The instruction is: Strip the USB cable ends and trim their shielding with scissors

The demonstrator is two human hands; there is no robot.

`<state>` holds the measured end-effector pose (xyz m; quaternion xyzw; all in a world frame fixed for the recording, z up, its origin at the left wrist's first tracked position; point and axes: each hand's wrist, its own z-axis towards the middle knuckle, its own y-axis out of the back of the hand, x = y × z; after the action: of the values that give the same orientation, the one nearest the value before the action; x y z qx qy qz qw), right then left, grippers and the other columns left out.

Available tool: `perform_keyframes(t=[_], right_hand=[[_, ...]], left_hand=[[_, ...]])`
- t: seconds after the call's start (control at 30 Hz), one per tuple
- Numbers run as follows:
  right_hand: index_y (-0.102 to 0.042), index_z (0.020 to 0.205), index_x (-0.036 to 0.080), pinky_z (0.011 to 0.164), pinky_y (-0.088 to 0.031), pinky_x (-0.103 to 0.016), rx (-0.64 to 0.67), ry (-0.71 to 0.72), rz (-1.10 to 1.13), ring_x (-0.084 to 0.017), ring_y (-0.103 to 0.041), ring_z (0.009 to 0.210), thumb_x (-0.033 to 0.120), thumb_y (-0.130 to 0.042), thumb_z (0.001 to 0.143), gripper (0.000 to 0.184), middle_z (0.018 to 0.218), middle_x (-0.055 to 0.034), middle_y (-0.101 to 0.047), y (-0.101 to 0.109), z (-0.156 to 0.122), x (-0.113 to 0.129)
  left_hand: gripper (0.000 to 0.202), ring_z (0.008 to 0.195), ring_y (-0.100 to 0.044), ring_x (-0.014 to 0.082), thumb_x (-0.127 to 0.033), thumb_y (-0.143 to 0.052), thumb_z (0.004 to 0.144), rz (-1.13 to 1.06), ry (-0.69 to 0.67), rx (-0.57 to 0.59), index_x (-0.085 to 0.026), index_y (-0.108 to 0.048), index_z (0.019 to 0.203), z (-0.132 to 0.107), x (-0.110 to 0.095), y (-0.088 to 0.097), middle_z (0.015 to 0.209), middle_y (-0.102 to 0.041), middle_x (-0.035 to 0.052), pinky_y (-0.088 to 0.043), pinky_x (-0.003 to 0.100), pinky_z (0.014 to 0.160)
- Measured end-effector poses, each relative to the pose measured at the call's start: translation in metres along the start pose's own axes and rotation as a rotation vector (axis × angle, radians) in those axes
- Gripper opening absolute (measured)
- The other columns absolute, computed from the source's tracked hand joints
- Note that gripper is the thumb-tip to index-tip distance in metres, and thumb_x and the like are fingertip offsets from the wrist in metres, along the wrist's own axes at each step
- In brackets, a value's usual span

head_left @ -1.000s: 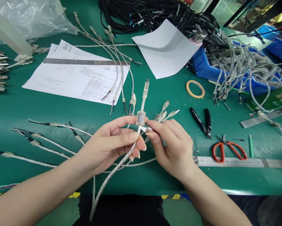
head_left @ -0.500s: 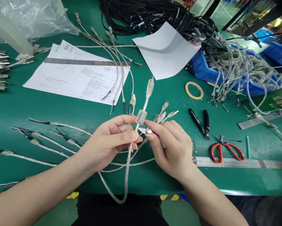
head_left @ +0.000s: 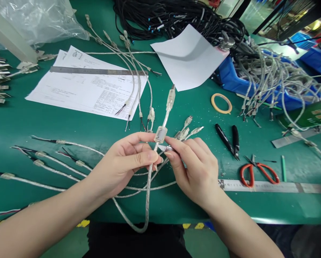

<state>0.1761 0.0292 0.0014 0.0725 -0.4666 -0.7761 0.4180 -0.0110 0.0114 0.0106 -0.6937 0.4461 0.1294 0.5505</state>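
My left hand (head_left: 132, 163) is closed around a clear-jacketed USB cable (head_left: 148, 186), pinching it just below its ferrite bead (head_left: 160, 134). The cable's USB plug (head_left: 170, 99) points up and away from me, while the lower part loops down past the table edge. In my right hand (head_left: 196, 166) is what looks like a craft knife (head_left: 169, 148), with a shiny metal collar and a pale pointed tip beside the cable. My right index fingertip is at the bead's right side. Most of the knife is hidden by my fingers.
Several similar cables (head_left: 61, 168) with bare wire ends lie at left. Right of my hands are black-handled nippers (head_left: 227, 141), red-handled scissors (head_left: 259, 173), a steel ruler (head_left: 267, 186) and a tape roll (head_left: 221, 103). Printed sheets (head_left: 77, 93) and a blue bin (head_left: 232, 77) of cables sit farther back.
Almost nothing differs. The lower part of the held cable has swung slightly to the right, and my hands keep the same hold.
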Motion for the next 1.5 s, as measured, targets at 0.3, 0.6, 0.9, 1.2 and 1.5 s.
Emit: perform_keyframes(t=[0.3,0.6,0.9,1.2,1.5], right_hand=[[-0.069,0.110,0.003,0.058,-0.039,-0.031,0.001,-0.002,0.021,-0.017,-0.045,0.064,0.020,-0.056,0.095,0.026,0.072,-0.0078,-0.063,0.0024,0.0006,0.0015],[-0.070,0.109,0.002,0.058,-0.038,-0.031,-0.021,-0.006,0.003,-0.016,-0.043,0.061,0.020,-0.056,0.096,0.027,0.068,-0.0067,-0.060,0.0006,-0.0008,0.0008],[-0.069,0.110,0.010,0.061,-0.041,-0.031,-0.144,0.043,-0.158,-0.017,-0.047,0.064,0.022,-0.061,0.094,0.023,0.067,-0.0059,-0.064,-0.0036,-0.0006,-0.0011],[-0.068,0.111,0.001,0.059,-0.040,-0.029,-0.042,0.035,0.036,-0.015,-0.047,0.061,0.017,-0.054,0.096,0.026,0.069,-0.0066,-0.060,-0.0021,-0.0001,0.0003],[-0.069,0.114,0.008,0.061,-0.040,-0.031,-0.106,0.056,-0.126,-0.017,-0.048,0.063,0.019,-0.062,0.093,0.025,0.068,-0.0059,-0.063,-0.0029,-0.0005,-0.0027]], left_hand=[[0.022,0.061,-0.065,0.0086,-0.014,-0.077,0.078,0.000,-0.004,0.024,-0.017,-0.069,0.098,0.0013,0.0006,0.0007,0.066,-0.072,-0.0015,-0.051,0.016,0.061],[0.022,0.061,-0.064,0.0072,-0.015,-0.075,0.080,0.017,-0.022,0.058,-0.018,-0.065,0.100,-0.0002,0.0042,0.0007,0.064,-0.070,-0.0029,-0.051,0.014,0.060],[0.021,0.058,-0.062,0.0063,-0.015,-0.073,0.082,-0.039,0.022,0.058,-0.018,-0.062,0.100,-0.0016,0.0042,-0.0026,0.060,-0.068,-0.0025,-0.047,0.011,0.055],[0.024,0.058,-0.063,0.0063,-0.014,-0.073,0.082,-0.058,0.016,0.061,-0.017,-0.060,0.102,-0.0012,0.0030,-0.0013,0.063,-0.069,-0.0021,-0.050,0.013,0.058],[0.021,0.058,-0.064,0.0068,-0.013,-0.071,0.083,-0.037,0.031,0.047,-0.018,-0.061,0.101,-0.0009,0.0031,-0.0030,0.063,-0.070,-0.0026,-0.051,0.013,0.057]])
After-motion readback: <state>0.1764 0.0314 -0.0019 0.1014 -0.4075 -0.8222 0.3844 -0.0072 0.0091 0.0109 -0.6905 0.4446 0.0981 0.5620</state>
